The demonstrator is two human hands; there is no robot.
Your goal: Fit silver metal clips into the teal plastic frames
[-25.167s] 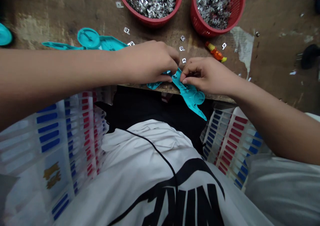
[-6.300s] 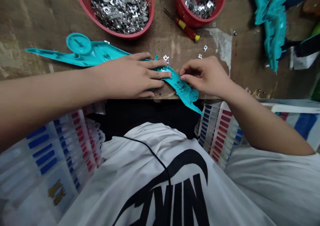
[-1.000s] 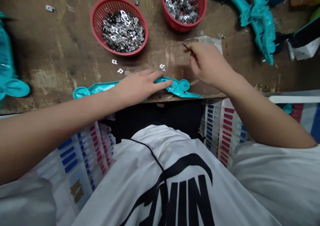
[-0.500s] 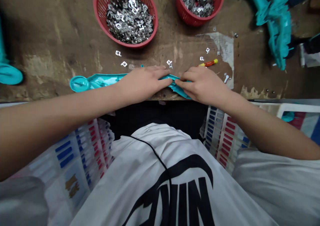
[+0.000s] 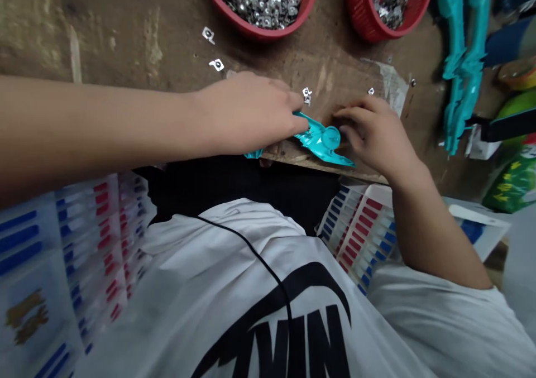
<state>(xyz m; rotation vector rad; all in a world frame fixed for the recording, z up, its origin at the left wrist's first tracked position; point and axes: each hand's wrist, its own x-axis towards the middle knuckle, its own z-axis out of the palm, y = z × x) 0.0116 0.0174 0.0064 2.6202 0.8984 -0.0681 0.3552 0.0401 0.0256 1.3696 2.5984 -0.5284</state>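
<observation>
Teal part (image 5: pixel 320 142): lay right of centre, partly covered.
Left hand (image 5: pixel 255 113): touched it; whether gripping or pressing, unclear.
Right hand (image 5: pixel 372 132): had come off it, curled, contents hidden; apparently the left alone steadied it.

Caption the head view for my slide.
Left hand on a turquoise part, right hand beside it, red baskets of metal pieces beyond.

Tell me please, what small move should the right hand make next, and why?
Probably the right hand should move slightly left onto the teal part. The left hand has its fingertips on that part, while the right hand is curled beside the round disc, seemingly not gripping it. Whether it holds something is unclear.
</observation>
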